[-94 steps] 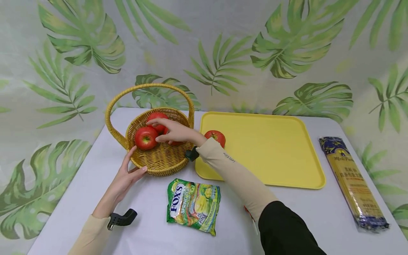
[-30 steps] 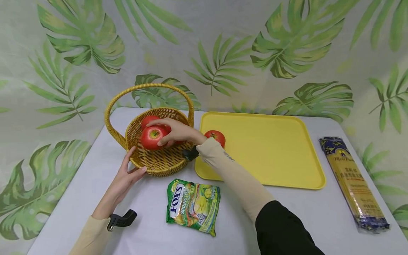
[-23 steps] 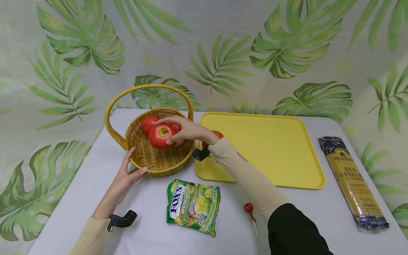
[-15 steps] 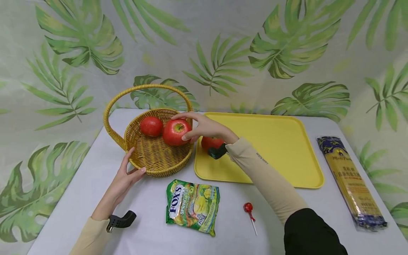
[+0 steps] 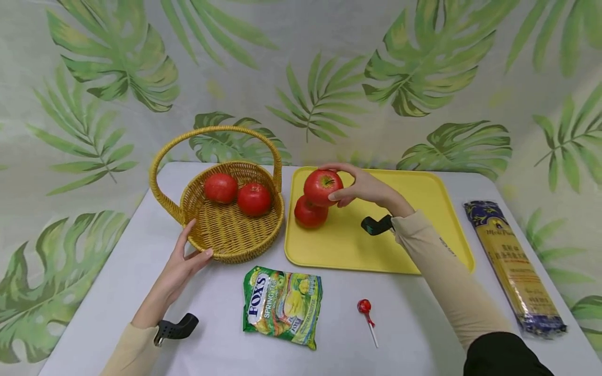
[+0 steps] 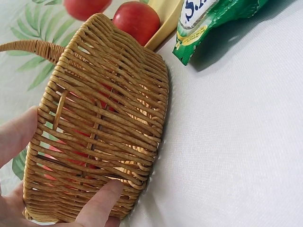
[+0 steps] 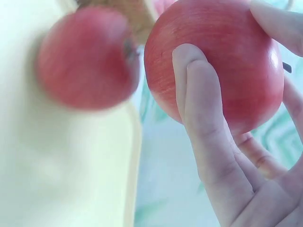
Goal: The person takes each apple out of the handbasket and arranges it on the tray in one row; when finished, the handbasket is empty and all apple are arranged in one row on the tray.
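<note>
My right hand (image 5: pixel 364 189) grips a red apple (image 5: pixel 323 187) above the left part of the yellow tray (image 5: pixel 371 240). In the right wrist view, fingers and thumb wrap this apple (image 7: pixel 236 71). Another red apple (image 5: pixel 310 212) sits on the tray, partly behind the held one. The wicker basket (image 5: pixel 235 235) with a tall handle stands left of the tray and has two red apples (image 5: pixel 254 199) inside. My left hand (image 5: pixel 181 269) touches the basket's near-left rim and outer wall, thumb and forefinger spread and fairly straight; the left wrist view shows them against the weave (image 6: pixel 109 109).
A green bag of Fox's candies (image 5: pixel 283 307) lies in front of the basket. To its right is a red lollipop (image 5: pixel 366 312) on a white stick. A long pasta packet (image 5: pixel 514 266) lies along the right edge of the white table (image 5: pixel 226 339). Leaf-patterned cloth hangs behind.
My right hand has taken hold of an apple in the basket and carried it right, over the tray. The left hand stays at the basket's rim.
</note>
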Tool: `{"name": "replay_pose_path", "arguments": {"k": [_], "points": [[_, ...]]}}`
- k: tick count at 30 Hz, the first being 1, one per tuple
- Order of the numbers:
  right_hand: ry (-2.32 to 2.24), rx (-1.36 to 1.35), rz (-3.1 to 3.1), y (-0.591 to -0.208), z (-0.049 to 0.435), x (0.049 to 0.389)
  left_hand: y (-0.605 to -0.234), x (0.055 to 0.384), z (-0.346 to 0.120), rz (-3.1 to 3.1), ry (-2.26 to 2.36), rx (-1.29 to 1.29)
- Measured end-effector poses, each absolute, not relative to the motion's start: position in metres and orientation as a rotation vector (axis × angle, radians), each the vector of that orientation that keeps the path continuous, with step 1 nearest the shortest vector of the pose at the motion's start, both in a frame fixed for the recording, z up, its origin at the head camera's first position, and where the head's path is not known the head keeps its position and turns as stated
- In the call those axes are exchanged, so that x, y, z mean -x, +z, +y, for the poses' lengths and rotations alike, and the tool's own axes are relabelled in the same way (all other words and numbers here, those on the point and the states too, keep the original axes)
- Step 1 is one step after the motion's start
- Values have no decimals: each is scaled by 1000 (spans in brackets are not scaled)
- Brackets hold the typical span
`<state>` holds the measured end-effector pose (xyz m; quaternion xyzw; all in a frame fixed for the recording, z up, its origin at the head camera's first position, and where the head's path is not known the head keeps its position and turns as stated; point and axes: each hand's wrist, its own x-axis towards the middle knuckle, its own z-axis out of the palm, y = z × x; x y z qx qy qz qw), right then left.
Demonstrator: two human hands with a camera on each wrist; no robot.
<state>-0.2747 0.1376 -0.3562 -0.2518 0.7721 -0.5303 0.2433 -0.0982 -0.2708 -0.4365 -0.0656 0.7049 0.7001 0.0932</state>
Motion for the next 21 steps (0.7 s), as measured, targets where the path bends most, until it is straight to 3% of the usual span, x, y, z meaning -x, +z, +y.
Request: {"name": "replay_pose_path", "arguments": {"k": [8, 21], "points": [[-1433, 525, 2190, -379, 182, 272, -437, 97, -271, 2088, 2080, 178], [-1324, 426, 2253, -421, 198, 265, -437, 98, -272, 2107, 2062, 175]]}}
